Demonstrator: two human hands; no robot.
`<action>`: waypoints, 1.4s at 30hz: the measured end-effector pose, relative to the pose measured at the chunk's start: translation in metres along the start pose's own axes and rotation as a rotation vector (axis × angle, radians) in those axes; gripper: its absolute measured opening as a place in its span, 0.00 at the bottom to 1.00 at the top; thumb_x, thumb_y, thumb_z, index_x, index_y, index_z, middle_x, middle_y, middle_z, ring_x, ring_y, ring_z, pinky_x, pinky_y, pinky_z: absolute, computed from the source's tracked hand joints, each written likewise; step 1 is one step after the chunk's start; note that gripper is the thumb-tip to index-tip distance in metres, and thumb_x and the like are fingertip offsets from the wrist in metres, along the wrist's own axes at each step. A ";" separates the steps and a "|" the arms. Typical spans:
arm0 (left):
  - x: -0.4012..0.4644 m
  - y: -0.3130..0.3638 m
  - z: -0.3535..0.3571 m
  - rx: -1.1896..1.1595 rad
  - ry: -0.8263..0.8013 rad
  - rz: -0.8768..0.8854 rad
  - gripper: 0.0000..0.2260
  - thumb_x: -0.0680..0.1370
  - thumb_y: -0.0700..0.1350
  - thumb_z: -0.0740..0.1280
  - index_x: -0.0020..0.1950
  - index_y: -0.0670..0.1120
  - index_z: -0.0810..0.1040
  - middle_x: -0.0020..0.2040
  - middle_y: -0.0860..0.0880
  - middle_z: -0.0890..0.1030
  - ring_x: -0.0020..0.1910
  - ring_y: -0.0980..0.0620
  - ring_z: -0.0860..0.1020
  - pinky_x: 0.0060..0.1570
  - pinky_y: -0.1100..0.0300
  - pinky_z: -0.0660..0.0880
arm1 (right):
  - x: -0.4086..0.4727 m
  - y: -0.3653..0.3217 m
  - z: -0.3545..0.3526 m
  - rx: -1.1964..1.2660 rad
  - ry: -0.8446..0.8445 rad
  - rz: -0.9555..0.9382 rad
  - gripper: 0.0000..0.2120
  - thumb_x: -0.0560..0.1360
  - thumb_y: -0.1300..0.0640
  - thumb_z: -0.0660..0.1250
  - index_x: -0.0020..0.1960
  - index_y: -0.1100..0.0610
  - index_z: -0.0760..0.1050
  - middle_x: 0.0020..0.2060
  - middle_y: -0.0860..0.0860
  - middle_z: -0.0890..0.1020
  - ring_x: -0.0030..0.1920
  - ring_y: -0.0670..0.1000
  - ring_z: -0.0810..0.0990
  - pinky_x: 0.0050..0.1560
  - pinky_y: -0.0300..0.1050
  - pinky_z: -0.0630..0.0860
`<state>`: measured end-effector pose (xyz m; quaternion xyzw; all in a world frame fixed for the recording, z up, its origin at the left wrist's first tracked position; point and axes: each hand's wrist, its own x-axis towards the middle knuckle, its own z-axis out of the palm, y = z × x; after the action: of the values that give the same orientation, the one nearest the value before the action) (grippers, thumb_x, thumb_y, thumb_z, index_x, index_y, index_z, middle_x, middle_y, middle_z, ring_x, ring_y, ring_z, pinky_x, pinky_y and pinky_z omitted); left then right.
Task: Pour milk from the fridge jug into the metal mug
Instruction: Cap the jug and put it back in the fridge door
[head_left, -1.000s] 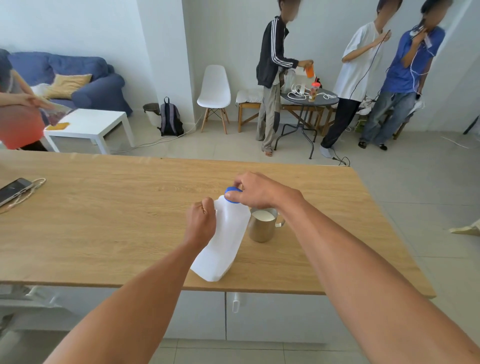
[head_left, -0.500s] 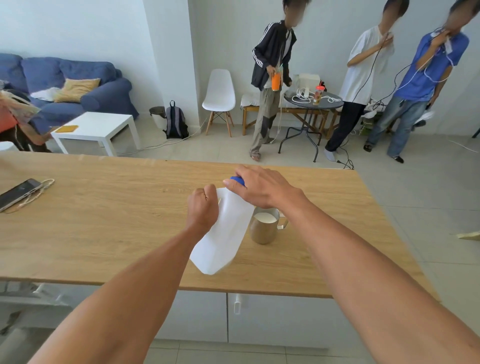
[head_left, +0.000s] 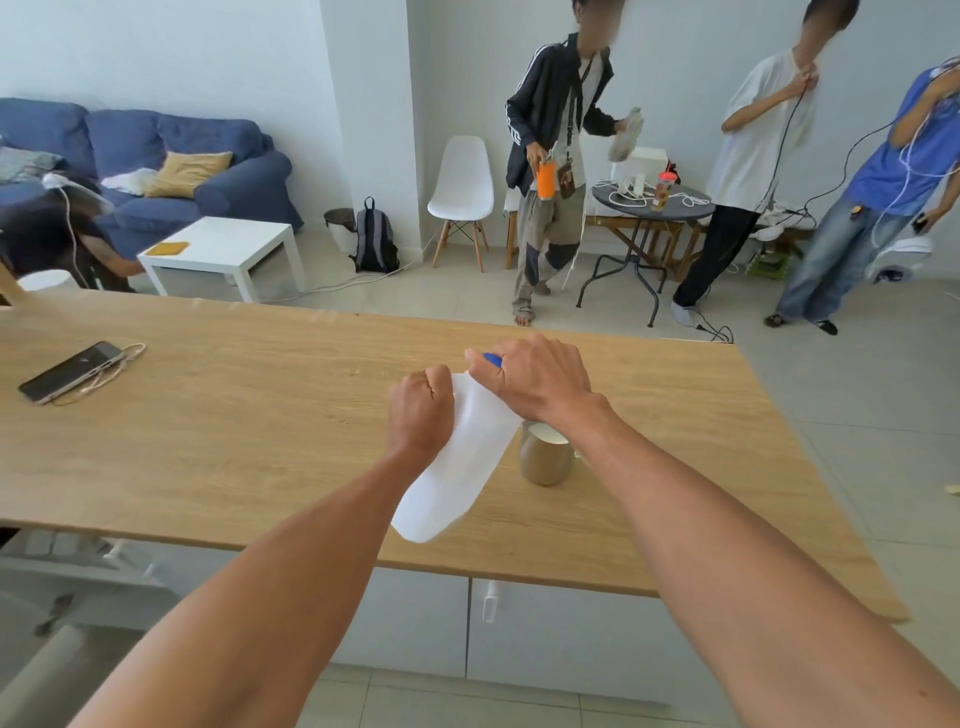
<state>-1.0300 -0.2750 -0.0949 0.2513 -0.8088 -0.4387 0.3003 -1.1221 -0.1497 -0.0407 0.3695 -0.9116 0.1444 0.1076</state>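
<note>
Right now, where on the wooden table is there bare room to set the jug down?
Bare wood lies between the phone and the left hand, and right of the metal mug to the table edge. It is crowded where jug, mug and right hand meet.

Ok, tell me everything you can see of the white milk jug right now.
The white plastic milk jug is opaque and flat-sided, with a blue cap on top. It leans, top away from the camera, and seems lifted off the wooden table, though I cannot be sure. The left hand grips its upper left side, likely the handle; the right hand covers the cap. The steel mug, already holding milk, stands just right of it.
</note>
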 end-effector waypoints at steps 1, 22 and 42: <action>0.002 0.000 -0.003 0.010 0.006 -0.006 0.15 0.77 0.47 0.51 0.30 0.47 0.55 0.27 0.52 0.58 0.29 0.50 0.58 0.31 0.51 0.57 | -0.004 -0.001 0.001 0.095 -0.020 0.060 0.33 0.79 0.26 0.50 0.35 0.55 0.67 0.32 0.49 0.76 0.34 0.55 0.75 0.34 0.48 0.63; -0.004 -0.027 -0.055 -0.392 0.213 -0.373 0.22 0.79 0.46 0.55 0.25 0.54 0.56 0.26 0.54 0.60 0.28 0.51 0.57 0.32 0.55 0.55 | -0.061 -0.029 0.125 1.380 -0.641 0.746 0.28 0.81 0.31 0.57 0.62 0.50 0.81 0.56 0.51 0.87 0.54 0.57 0.86 0.61 0.59 0.82; -0.134 -0.067 -0.244 -0.206 0.905 -0.455 0.17 0.78 0.51 0.55 0.30 0.47 0.64 0.28 0.47 0.69 0.30 0.49 0.67 0.34 0.53 0.65 | -0.088 -0.220 0.134 1.241 -1.086 0.181 0.27 0.81 0.34 0.56 0.65 0.52 0.80 0.58 0.53 0.86 0.54 0.57 0.86 0.48 0.55 0.86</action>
<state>-0.7552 -0.3543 -0.0821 0.5546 -0.4753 -0.4176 0.5404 -0.9167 -0.2899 -0.1525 0.3050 -0.6176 0.4306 -0.5832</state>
